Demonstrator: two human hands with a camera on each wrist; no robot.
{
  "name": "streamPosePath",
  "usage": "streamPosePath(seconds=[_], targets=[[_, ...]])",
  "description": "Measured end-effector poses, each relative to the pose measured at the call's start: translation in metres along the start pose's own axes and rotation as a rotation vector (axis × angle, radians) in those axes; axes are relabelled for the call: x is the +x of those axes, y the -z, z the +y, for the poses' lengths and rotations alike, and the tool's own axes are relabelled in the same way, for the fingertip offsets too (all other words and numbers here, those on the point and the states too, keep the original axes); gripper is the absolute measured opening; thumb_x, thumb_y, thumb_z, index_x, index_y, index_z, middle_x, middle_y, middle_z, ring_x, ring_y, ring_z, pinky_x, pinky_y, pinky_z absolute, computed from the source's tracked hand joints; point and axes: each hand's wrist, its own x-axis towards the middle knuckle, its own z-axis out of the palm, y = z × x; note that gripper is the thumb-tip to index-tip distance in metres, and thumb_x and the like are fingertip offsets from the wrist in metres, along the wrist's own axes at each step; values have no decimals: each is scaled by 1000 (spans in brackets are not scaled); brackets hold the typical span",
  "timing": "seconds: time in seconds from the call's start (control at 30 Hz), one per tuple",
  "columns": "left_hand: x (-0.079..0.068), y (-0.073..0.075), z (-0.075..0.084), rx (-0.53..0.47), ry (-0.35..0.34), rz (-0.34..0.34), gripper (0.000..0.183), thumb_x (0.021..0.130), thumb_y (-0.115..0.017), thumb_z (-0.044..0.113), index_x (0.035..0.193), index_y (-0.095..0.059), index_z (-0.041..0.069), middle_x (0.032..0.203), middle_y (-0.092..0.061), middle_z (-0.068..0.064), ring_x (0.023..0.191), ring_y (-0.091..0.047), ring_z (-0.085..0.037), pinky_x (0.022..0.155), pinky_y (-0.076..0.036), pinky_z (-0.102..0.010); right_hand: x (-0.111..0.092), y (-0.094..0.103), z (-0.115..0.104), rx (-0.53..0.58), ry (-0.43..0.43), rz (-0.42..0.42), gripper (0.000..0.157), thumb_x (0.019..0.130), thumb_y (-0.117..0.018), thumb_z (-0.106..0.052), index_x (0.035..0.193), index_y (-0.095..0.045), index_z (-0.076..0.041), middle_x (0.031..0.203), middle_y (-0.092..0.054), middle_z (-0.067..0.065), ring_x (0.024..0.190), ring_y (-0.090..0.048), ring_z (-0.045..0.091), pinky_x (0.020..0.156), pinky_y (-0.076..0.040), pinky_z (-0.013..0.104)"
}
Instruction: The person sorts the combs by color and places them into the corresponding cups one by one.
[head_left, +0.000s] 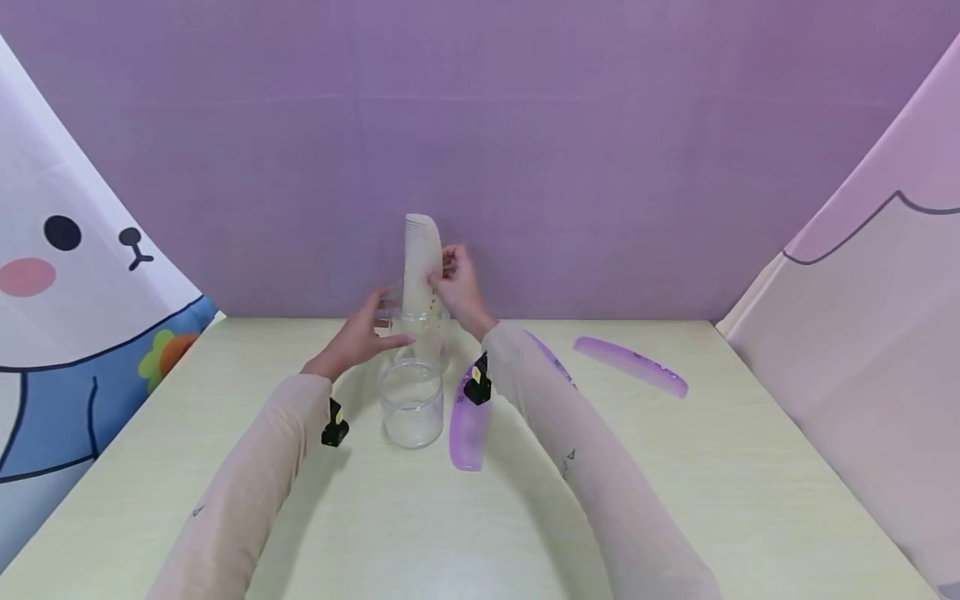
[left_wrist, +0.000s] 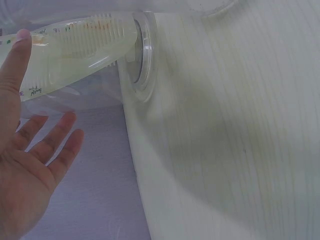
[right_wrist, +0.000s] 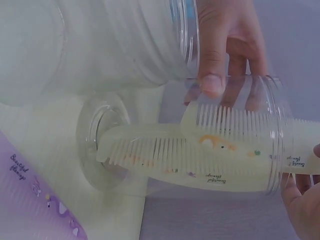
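Note:
Two clear plastic jars stand one behind the other left of the table's middle. My left hand (head_left: 360, 335) holds the rear jar (right_wrist: 272, 85), thumb on the near side and fingers round the far side. One cream comb (right_wrist: 150, 172) is inside that jar, its end near the bottom. With thumb and fingers, my right hand (head_left: 461, 287) pinches a second cream comb (head_left: 422, 258) upright, its lower end inside the jar and its upper part above the rim. The front jar (head_left: 412, 408) touches neither hand.
Purple combs lie on the table (head_left: 750, 500): one comb (head_left: 468, 433) right of the front jar, another comb (head_left: 553, 360) partly behind my right sleeve, and a third comb (head_left: 633, 365) farther right. A purple cloth (head_left: 480, 150) hangs behind the table.

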Motion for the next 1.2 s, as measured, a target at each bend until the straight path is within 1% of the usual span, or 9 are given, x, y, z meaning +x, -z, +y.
streamPosePath(seconds=[0.13, 0.3, 0.4, 0.57, 0.73, 0.9, 1.07, 1.2], targets=[[-1, 0, 1, 0, -3, 0, 99, 76, -72, 35, 146, -7, 11, 140, -35, -20, 115, -49, -41, 95, -43, -51, 0, -2, 0, -35, 13, 4, 31, 76, -52, 16, 105, -44, 7, 92, -49, 10, 84, -49, 16, 70, -43, 17], [0, 1, 3, -1, 0, 1, 97, 77, -73, 34, 146, -8, 10, 140, -35, -20, 115, -49, -41, 95, -44, -51, 0, -3, -4, -114, 28, -7, 38, 73, -51, 17, 109, -47, 5, 97, -53, 16, 85, -51, 19, 72, -45, 19], [0, 1, 3, -2, 5, 1, 97, 77, -73, 33, 146, -8, 10, 141, -34, -20, 116, -48, -41, 95, -44, -51, 1, -3, -6, -154, 25, -16, 40, 72, -52, 16, 110, -49, 4, 97, -55, 17, 84, -51, 20, 71, -45, 20], [1, 0, 2, 8, 18, 3, 97, 77, -73, 33, 146, -8, 10, 142, -33, -19, 116, -48, -41, 95, -44, -50, 2, -3, -8, -183, -7, -28, 36, 74, -54, 13, 109, -50, 3, 95, -56, 16, 81, -52, 19, 69, -45, 21], [1, 0, 1, 6, 23, 1, 99, 76, -73, 35, 146, -8, 10, 142, -33, -19, 117, -48, -40, 95, -44, -50, 0, -2, -10, -206, -37, -47, 31, 78, -56, 9, 107, -50, 3, 98, -56, 16, 83, -53, 20, 71, -47, 23], [1, -1, 1, 3, 15, 2, 99, 76, -73, 36, 146, -7, 10, 142, -33, -19, 116, -48, -41, 95, -44, -51, -2, -2, -11, -219, -34, -69, 27, 80, -57, 6, 106, -50, 4, 101, -57, 18, 87, -54, 22, 74, -48, 24], [0, -1, 1, -2, 12, 4, 98, 77, -73, 33, 146, -8, 9, 142, -32, -20, 117, -47, -41, 95, -43, -51, -3, -1, -13, -253, -34, -77, 24, 82, -59, 2, 105, -50, 4, 101, -58, 18, 85, -55, 22, 74, -49, 25], [0, -1, 1, 4, 12, 0, 97, 77, -72, 35, 146, -8, 9, 142, -32, -21, 117, -47, -42, 96, -43, -51, -2, -1, -10, -294, -35, -88, 24, 83, -60, 1, 105, -50, 2, 101, -59, 17, 84, -56, 21, 74, -50, 24]])
